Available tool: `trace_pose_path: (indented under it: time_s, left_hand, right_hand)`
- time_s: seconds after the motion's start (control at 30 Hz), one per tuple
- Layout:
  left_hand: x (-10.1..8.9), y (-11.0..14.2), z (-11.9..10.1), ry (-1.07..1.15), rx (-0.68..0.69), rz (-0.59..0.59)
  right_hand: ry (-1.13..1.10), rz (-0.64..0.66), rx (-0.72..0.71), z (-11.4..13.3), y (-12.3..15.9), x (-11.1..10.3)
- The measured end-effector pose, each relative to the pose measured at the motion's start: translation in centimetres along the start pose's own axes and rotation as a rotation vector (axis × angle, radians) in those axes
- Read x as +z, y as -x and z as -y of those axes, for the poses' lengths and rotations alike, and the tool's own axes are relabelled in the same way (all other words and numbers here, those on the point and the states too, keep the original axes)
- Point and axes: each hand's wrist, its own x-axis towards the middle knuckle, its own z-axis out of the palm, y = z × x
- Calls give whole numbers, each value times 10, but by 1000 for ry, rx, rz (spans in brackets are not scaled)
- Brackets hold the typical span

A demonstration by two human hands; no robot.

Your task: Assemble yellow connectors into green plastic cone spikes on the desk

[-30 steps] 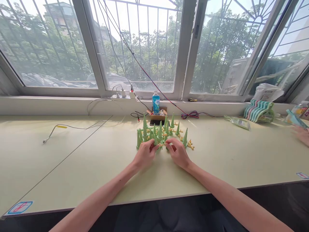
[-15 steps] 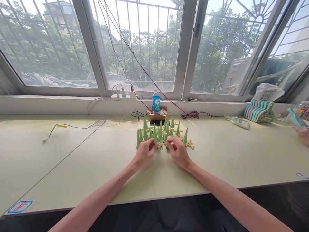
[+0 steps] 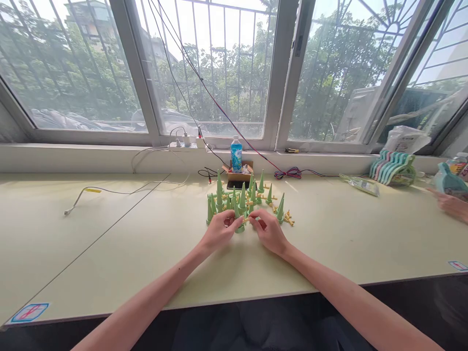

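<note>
Several green plastic cones [image 3: 242,199] stand upright in a cluster on the pale table [image 3: 146,243], with small yellow connector pieces [image 3: 288,219] scattered among them. At the cluster's near edge, my left hand [image 3: 219,233] is closed around a green cone [image 3: 239,225]. My right hand [image 3: 268,230] pinches a small yellow piece [image 3: 246,220] right beside that cone. The two hands nearly touch.
Behind the cones sit a blue bottle [image 3: 236,154] and a small cardboard box [image 3: 239,175]. Cables [image 3: 120,191] run across the left of the table. Pastel hangers [image 3: 391,167] and a plastic packet [image 3: 360,184] lie at the right, where another person's hand [image 3: 451,204] holds something teal.
My fingers have shifted slightly, bringing the yellow piece and the green cone closer together. The other person's hand at the right has moved a little inward.
</note>
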Motion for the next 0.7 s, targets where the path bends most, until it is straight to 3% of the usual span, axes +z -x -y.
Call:
trace_pose_path:
  time_s: [0.17,0.5,0.7]
  left_hand:
    - [0,0,-5,91,-15,-14]
    - [0,2,-15,303,-175,88]
    - [-2,2,-15,310,-207,126]
  right_hand:
    - [-43,6,-3,4,-1,-1]
    - [-71,23,16,3,0,-1]
    - [-102,28,13,3,0,0]
